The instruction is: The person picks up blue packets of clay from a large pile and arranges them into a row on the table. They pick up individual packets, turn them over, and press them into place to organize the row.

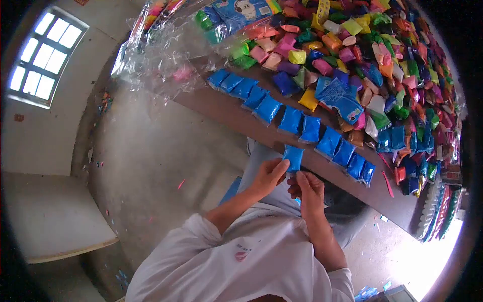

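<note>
A small glossy blue packet (293,157) is held up just off the table's near edge. My left hand (270,177) is closed on its left side, thumb on top. My right hand (309,189) has its fingers curled and pinches the packet's lower edge. A bit of blue shows under the right fingers, too small to make out. Beyond the hands, several similar blue packets (290,120) lie in a slanting row along the brown table (221,108).
A big heap of small coloured packets (347,55) covers the table's far side. Clear plastic wrapping (156,55) hangs at the left corner. A pink strip-like tool (388,184) lies near the right edge, beside stacked trays (431,210). Scraps dot the floor (151,151).
</note>
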The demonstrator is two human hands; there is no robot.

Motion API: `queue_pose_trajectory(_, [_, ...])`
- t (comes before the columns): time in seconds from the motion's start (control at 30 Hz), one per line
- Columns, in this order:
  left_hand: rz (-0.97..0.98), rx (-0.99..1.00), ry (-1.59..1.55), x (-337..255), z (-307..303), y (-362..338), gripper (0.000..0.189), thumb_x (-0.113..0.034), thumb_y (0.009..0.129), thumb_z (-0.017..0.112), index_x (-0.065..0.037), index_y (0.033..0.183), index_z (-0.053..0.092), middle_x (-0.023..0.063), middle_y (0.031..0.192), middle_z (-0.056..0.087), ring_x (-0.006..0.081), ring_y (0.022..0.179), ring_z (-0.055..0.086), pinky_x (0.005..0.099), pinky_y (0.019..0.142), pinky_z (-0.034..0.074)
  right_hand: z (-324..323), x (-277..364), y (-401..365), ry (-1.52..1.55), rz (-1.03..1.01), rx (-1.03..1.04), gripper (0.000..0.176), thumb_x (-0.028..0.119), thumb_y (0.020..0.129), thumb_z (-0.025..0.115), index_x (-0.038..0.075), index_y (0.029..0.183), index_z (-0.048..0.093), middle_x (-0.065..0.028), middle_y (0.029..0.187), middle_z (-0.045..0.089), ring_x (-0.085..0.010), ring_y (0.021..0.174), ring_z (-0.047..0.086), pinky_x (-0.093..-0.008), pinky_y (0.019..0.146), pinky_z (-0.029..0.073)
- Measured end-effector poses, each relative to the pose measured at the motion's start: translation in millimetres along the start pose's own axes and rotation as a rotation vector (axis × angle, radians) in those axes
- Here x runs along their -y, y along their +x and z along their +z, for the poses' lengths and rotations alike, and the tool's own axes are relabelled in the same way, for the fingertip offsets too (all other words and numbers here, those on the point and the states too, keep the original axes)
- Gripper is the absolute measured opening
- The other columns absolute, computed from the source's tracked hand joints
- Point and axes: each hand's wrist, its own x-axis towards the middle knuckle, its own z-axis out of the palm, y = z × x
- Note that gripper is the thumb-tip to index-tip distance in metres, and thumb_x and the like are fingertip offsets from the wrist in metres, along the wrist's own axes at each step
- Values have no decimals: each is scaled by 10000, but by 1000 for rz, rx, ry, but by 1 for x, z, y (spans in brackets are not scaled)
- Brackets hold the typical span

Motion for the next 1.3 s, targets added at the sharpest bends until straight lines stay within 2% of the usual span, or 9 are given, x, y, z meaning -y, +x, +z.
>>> queue_pose_trajectory(0.7, [321, -57, 468, -49, -22, 1, 348, -304, 916, 461, -3, 746, 505, 7, 572, 413, 76, 543, 365, 274, 463, 298, 29, 20, 13, -108, -114, 75, 196, 180, 904, 520, 3, 871, 599, -61, 710, 613, -93, 524, 537, -235, 455, 435])
queue_pose_trajectory(0.77, [335, -74, 466, -57, -23, 5, 354, -305, 916, 460, -2, 739, 503, 14, 567, 410, 79, 542, 368, 279, 462, 299, 32, 30, 14, -636, -449, -29, 163, 151, 886, 530, 2, 888, 596, -80, 710, 613, -154, 535, 560, -283, 498, 460])
queue_pose_trajectory(0.8, [348, -90, 465, -60, -24, 7, 360, -306, 916, 459, 0, 731, 502, 22, 563, 407, 82, 541, 370, 284, 461, 300, 32, 35, 19, -639, -451, -27, 163, 151, 886, 530, 2, 888, 596, -80, 710, 613, -154, 535, 560, -283, 498, 460])
queue_pose_trajectory(0.87, [327, -89, 441, -61, -31, 12, 363, -309, 915, 460, -7, 718, 499, 15, 563, 414, 82, 541, 373, 286, 461, 299, 35, 50, 35, -985, -924, -295, 120, 101, 842, 553, 8, 903, 596, -118, 743, 614, -250, 648, 593, -336, 597, 483])
queue_pose_trajectory(0.97, [261, -86, 371, -53, -43, 13, 366, -317, 915, 459, -25, 696, 495, 1, 567, 423, 80, 544, 380, 285, 463, 300, 62, 92, 72, -1013, -1151, -209, 128, 81, 782, 587, 19, 893, 602, -136, 809, 616, -329, 783, 581, -371, 693, 475])
queue_pose_trajectory(1.03, [227, -87, 318, -48, -49, 8, 366, -322, 915, 457, -38, 687, 494, -6, 571, 425, 78, 547, 383, 282, 465, 300, 93, 120, 88, -1186, -1223, -16, 188, 121, 723, 641, 30, 884, 609, -134, 853, 618, -330, 838, 574, -398, 741, 464])
queue_pose_trajectory(1.13, [160, -102, 262, -31, -53, -10, 379, -334, 926, 441, -60, 667, 483, -22, 584, 423, 68, 556, 382, 264, 475, 300, 119, 108, 157, -1169, -1279, -3, 261, 203, 676, 684, 33, 860, 610, -139, 874, 610, -335, 847, 570, -423, 749, 461])
queue_pose_trajectory(1.2, [63, -97, 46, -11, -57, -16, 395, -342, 939, 420, -66, 661, 473, -26, 592, 421, 66, 560, 379, 250, 495, 308, 144, 108, 168, -1401, -1060, 208, 328, 284, 639, 712, 36, 826, 608, -153, 873, 600, -331, 853, 569, -436, 749, 461])
queue_pose_trajectory(1.3, [75, -101, 26, 3, -60, -24, 395, -338, 947, 410, -66, 666, 469, -30, 606, 421, 64, 567, 373, 244, 512, 313, 158, 90, 184, -1568, -1090, 195, 377, 334, 621, 718, 43, 832, 603, -143, 905, 597, -312, 883, 565, -429, 766, 453])
